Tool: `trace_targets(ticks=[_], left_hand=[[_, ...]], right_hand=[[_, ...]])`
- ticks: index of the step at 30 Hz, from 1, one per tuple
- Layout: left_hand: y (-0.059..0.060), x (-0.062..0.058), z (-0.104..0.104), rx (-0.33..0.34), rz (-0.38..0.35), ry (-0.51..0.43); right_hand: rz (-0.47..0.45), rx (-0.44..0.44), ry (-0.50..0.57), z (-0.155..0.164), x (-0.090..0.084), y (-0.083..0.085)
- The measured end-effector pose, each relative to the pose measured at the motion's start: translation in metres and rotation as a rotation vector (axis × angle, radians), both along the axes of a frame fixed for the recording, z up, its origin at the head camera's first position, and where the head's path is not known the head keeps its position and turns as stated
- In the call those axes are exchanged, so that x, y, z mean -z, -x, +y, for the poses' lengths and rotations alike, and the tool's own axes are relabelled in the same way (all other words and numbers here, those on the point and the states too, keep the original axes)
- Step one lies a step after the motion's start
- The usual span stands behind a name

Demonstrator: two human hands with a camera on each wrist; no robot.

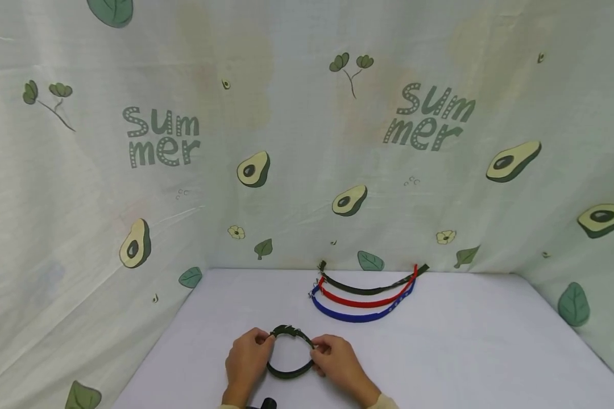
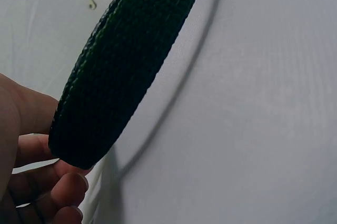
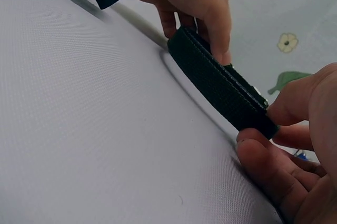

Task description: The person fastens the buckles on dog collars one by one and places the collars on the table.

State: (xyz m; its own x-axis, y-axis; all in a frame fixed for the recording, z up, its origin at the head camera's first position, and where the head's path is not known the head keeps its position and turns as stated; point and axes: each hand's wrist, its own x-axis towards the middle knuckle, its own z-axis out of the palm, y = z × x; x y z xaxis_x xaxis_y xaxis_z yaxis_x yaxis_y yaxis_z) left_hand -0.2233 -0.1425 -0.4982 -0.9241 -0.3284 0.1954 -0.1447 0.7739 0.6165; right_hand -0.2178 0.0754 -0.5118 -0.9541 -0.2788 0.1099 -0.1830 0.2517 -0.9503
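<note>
A looped collar point(image 1: 289, 352) is held just above the table point(image 1: 465, 352), pinched at its left side by the left hand point(image 1: 247, 363) and at its right side by the right hand point(image 1: 337, 360). Beyond the grip and off to its right, three straps point(image 1: 363, 292) are laid side by side, near the backdrop cloth point(image 1: 307, 142) hung behind the table.

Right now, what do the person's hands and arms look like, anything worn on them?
Both hands are bare: no gloves, rings or markings show on the left hand or the right hand. Pale, cream-coloured sleeve cuffs just show at both wrists at the bottom of the head view. No watch or cable is visible.
</note>
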Motion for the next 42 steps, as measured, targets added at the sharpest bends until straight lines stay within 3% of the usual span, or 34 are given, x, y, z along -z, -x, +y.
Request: trace_targets(ticks=[10, 22, 28, 33, 37, 42], left_hand=[[-0.007, 0.002, -0.006, -0.019, -0.004, 0.006], [-0.006, -0.004, -0.004, -0.004, 0.031, 0.012], [-0.006, -0.004, -0.003, -0.014, -0.012, -0.004], [-0.004, -0.002, -0.005, -0.029, -0.005, -0.006], [-0.005, -0.002, -0.006, -0.027, -0.017, -0.024], [-0.002, -0.004, -0.004, -0.038, 0.014, 0.001]], right_hand=[[0.014, -0.009, 0.017, -0.006, 0.0, -0.005], [0.045, -0.013, -0.012, -0.003, -0.002, -0.003], [0.07, 0.0, -0.032, -0.002, -0.002, -0.002], [0.051, -0.004, 0.001, 0.005, -0.005, 0.004], [0.079, 0.065, -0.057, 0.025, -0.009, 0.014], [0.094, 0.221, -0.156, 0.06, -0.01, 0.023]])
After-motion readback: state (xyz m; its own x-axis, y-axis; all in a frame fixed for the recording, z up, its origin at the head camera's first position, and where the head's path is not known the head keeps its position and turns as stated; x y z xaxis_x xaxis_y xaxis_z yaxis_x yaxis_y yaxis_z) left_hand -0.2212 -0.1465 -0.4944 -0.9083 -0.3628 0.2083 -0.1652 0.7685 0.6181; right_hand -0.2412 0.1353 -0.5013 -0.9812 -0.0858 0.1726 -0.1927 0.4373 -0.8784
